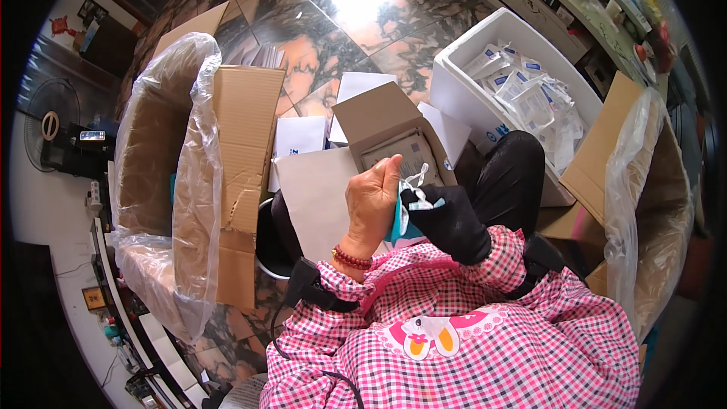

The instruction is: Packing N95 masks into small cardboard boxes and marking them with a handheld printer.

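Note:
In front of my lap, both hands are close together around a small teal-and-white piece with thin white cords (pixel 399 221). My left hand (pixel 371 197) is bare, with a dark red bead bracelet at the wrist; its fingers are curled and the thumb points up beside the cords. A black glove covers my right hand (pixel 452 223), which is closed on the same piece from the right. The fingers hide most of it, so its kind is unclear. Just beyond my hands, an open brown carton (pixel 382 117) holds a stack of flat printed packets (pixel 405 155).
A white foam box (pixel 454 79) with many small white packets (pixel 526 95) stands at the right. Large cartons lined with clear plastic flank me, one left (pixel 246 136) and one right (pixel 602 151). White boxes (pixel 301 136) lie nearby on the marbled floor (pixel 394 38). A dark bin (pixel 269 246) sits left of my knee.

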{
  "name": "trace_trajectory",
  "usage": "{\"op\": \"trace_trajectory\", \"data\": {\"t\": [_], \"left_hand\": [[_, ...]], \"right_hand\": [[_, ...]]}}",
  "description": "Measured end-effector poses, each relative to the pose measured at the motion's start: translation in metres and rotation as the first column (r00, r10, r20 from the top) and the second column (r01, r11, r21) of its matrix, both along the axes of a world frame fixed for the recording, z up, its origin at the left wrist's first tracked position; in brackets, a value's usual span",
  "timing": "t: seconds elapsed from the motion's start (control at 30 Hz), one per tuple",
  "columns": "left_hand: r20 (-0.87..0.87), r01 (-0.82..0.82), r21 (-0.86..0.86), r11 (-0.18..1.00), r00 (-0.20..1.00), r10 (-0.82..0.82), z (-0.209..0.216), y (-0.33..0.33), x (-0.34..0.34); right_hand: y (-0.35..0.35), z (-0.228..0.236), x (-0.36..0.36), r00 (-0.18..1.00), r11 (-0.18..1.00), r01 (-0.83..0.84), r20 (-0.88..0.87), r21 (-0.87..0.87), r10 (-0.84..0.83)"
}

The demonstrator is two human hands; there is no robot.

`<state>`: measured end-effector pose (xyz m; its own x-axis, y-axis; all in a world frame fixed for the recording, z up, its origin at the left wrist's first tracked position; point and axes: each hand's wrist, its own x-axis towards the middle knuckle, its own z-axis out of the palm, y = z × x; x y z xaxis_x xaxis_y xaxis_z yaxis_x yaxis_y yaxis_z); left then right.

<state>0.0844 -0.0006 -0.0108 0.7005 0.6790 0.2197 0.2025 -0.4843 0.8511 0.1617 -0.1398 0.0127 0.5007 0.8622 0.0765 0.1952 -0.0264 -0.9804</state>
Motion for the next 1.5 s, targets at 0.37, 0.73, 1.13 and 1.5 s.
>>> {"op": "trace_trajectory", "data": {"t": [0.37,0.73,1.13,1.5], "left_hand": [[0.100,0.062,-0.594,0.802,0.995,-0.003,-0.024,0.020,0.010],[0.278,0.321,-0.553,0.769,0.941,-0.192,0.003,0.017,0.002],[0.029,0.248,-0.030,0.968,0.969,-0.247,0.022,-0.022,-0.005],[0.116,0.227,-0.126,0.966,0.970,-0.213,0.011,-0.023,-0.004]], "right_hand": [[-0.021,0.003,-0.032,0.980,0.985,-0.172,0.104,0.014,0.169],[-0.011,0.010,0.002,0.701,0.940,0.329,-0.645,-0.088,-0.305],[-0.002,-0.021,0.028,0.984,0.984,0.167,0.057,0.058,-0.171],[-0.002,-0.017,0.034,0.967,0.982,0.180,0.174,0.051,-0.186]]}}
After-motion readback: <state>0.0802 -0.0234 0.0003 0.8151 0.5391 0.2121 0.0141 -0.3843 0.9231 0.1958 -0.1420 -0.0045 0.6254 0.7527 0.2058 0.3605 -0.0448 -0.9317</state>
